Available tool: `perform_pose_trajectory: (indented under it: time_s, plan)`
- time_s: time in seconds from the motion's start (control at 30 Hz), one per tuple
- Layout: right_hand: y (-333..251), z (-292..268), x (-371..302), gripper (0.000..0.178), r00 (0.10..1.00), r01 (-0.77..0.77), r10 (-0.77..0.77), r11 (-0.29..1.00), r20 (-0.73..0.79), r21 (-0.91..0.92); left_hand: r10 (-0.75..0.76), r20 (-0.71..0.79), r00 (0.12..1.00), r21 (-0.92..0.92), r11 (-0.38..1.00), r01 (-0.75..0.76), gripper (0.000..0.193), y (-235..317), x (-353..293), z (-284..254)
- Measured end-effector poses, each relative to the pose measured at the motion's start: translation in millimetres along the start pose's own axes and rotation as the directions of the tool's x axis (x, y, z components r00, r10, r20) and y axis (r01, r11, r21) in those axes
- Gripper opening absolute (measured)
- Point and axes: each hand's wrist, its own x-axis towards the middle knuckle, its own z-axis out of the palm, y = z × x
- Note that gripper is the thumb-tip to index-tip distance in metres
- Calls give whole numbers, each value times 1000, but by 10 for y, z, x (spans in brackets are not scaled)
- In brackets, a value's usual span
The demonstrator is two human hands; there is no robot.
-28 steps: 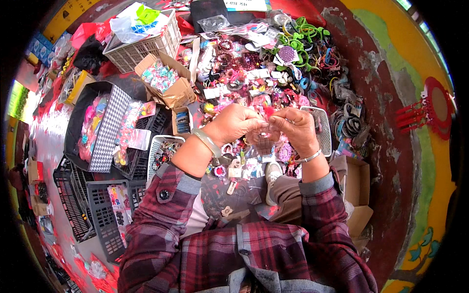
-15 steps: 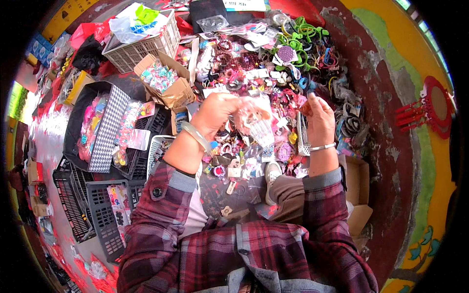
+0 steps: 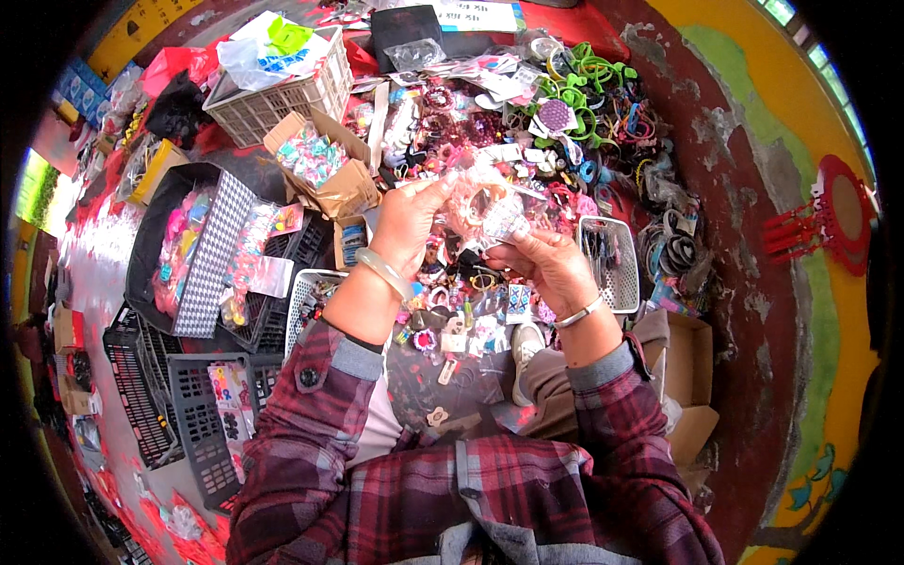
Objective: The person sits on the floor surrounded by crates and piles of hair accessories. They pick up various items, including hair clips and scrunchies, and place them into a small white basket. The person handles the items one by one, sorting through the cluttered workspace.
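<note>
Above the pile, my left hand (image 3: 411,224) grips a pale pink, ruffled ring like a hair scrunchie (image 3: 460,213) by its upper left side. Clear, shiny plastic (image 3: 507,215) lies against the ring on its right; whether it wraps the ring I cannot tell. Thumb and fingers of my right hand (image 3: 554,266) are closed on the lower right end of this plastic. Below both hands spreads a dense heap of small hair accessories and trinkets (image 3: 471,311), many in pink and red, some in clear bags.
A white basket (image 3: 621,303) stands right of my right hand. On the left are an open cardboard box (image 3: 350,192) of small packets, a black-and-white checked box (image 3: 209,273) and black crates (image 3: 193,377). Green headbands (image 3: 589,71) lie at the far right, before a dark red wall (image 3: 744,282).
My right hand has come left and closed on the plastic by the pink scrunchie. The scrunchie has turned, so its round opening now shows. The white basket at right is uncovered.
</note>
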Motion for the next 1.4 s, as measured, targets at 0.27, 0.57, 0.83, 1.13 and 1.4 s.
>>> perform_pose_trajectory:
  time_s: [0.27,0.57,0.83,1.13,1.4]
  plan:
    - [-79,-139,-13,24,999,42,-45,991,-28,-123,-122,153,981,-41,991,130,24,138,-64,1]
    - [-34,-181,-27,17,1000,5,-4,982,3,-187,-128,136,982,-99,985,142,24,87,-79,98]
    - [-107,-144,-67,19,991,109,-124,968,-56,-226,-80,224,971,35,997,74,21,255,-213,92]
    - [23,-99,143,8,978,208,-209,975,-7,-73,299,201,933,724,596,-347,20,510,-328,-360]
    - [331,-201,505,19,991,102,-118,973,-65,-207,330,-462,823,209,943,-260,19,1226,-1038,-1928]
